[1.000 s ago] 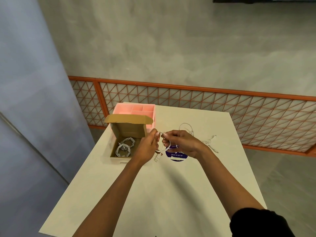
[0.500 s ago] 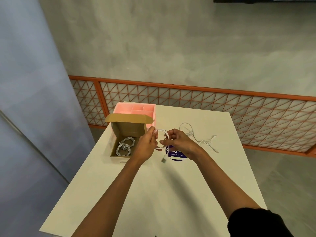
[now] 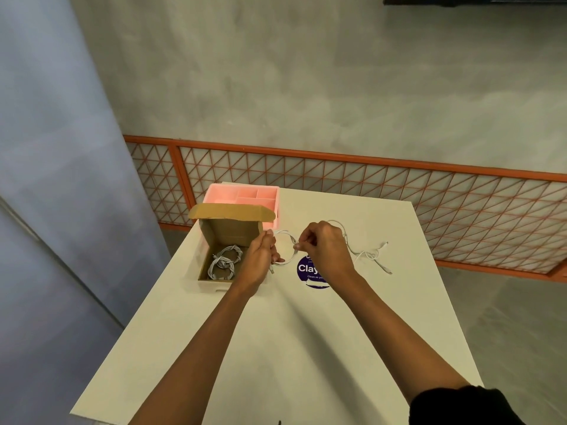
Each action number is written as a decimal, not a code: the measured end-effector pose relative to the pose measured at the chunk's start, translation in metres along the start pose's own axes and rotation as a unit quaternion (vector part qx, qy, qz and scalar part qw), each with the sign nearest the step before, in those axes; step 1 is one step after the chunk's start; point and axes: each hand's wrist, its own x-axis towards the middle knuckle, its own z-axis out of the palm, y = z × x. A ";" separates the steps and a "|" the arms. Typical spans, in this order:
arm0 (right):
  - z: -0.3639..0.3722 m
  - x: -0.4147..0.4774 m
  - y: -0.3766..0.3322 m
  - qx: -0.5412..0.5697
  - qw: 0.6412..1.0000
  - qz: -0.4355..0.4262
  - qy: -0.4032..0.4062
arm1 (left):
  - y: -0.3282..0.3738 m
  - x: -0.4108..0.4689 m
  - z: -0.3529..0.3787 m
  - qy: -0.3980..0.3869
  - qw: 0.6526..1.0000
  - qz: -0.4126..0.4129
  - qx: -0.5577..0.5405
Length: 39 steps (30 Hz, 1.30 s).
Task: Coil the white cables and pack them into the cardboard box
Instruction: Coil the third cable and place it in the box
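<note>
An open cardboard box [image 3: 205,261] stands at the table's left edge, its lid up, with two coiled white cables [image 3: 223,262] inside. Just right of it my left hand [image 3: 260,259] grips one side of a white cable loop [image 3: 287,249] held above the table. My right hand [image 3: 323,248] pinches the loop's other side. A plug end hangs below my left hand. A loose white cable [image 3: 369,255] lies uncoiled on the table to the right of my right hand.
A pink compartment tray [image 3: 245,196] sits behind the box at the far left corner. A round purple sticker [image 3: 310,273] is on the white table [image 3: 276,348]. Beyond the table runs an orange lattice railing [image 3: 368,182].
The loop between my hands has grown rounder, and the hanging plug end has been drawn up closer to my left hand. Both hands have stayed beside the box.
</note>
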 end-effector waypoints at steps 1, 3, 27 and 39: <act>0.002 -0.001 -0.001 -0.023 1.000 0.010 -0.003 | 0.000 0.000 0.000 0.000 1.000 0.003 0.004; 0.003 -0.003 -0.005 -0.068 0.998 0.020 0.000 | -0.001 -0.001 0.001 -0.001 1.000 0.019 0.022; -0.018 0.010 0.002 -0.089 0.965 -0.108 -0.223 | 0.002 -0.012 -0.001 -0.043 0.979 0.091 0.175; -0.045 0.019 0.005 0.099 0.966 -0.032 -0.237 | 0.002 -0.013 -0.003 -0.053 0.970 0.132 0.199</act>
